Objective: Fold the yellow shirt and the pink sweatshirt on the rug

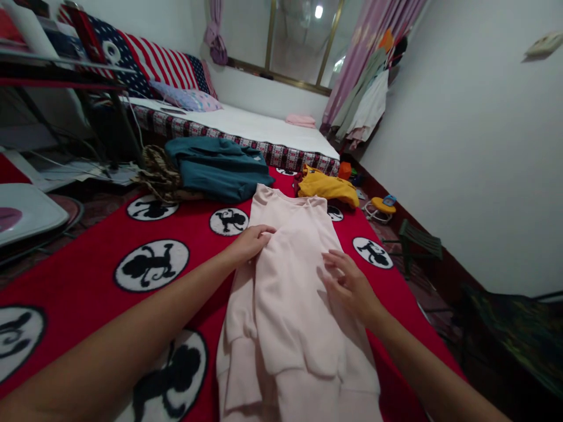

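A pale pink sweatshirt (290, 293) lies spread on a red blanket (88, 275) printed with black-and-white monkey circles. Its sleeves are folded in over the body. My left hand (250, 241) rests flat on the garment's left edge near the shoulder, fingers stretched out. My right hand (347, 280) lies on the right side of the sweatshirt with fingers spread, pressing the cloth. Neither hand grips anything.
A teal garment (220, 167) and a patterned brown cloth (158, 170) lie beyond the sweatshirt, a yellow garment (328, 187) to the right. A mattress (264, 126) with pillows stands behind. A small green stool (417, 240) and toys sit on the floor at right.
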Tool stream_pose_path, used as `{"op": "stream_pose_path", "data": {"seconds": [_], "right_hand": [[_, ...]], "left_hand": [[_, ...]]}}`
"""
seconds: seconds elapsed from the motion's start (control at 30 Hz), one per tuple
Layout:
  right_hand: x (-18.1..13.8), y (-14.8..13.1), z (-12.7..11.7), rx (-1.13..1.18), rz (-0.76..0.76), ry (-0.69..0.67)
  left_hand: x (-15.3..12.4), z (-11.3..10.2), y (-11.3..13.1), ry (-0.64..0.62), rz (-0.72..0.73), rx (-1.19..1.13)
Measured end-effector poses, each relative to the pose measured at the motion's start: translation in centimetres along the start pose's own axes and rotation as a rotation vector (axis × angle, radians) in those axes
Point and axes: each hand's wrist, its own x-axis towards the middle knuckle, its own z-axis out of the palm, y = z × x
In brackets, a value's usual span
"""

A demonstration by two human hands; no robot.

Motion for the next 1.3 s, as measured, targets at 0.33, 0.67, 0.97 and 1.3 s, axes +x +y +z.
{"op": "stream_pose_path", "data": {"seconds": [0.33,0.67,0.97,1.3], "right_hand": [[2.2,0.3,0.1,0.317,0.34,0.235],[-1.7,2.9,-4.1,-0.233,-0.219,0.018],[-6.7,2.6,-8.2,-0.626,-0.445,-0.437],[-5.6,1.3,-4.0,-0.325,-0.568,-0.628]], "left_hand": [[-2.0,0.5,0.4,0.217,0.164,-0.105],[-4.1,-4.4,-1.8,-0.129,0.547,0.647],[-10.6,-8.3,-1.5,-0.622,0.688,0.859],[-11.7,-6.9,-1.3,-0.721,0.853,0.642]]}}
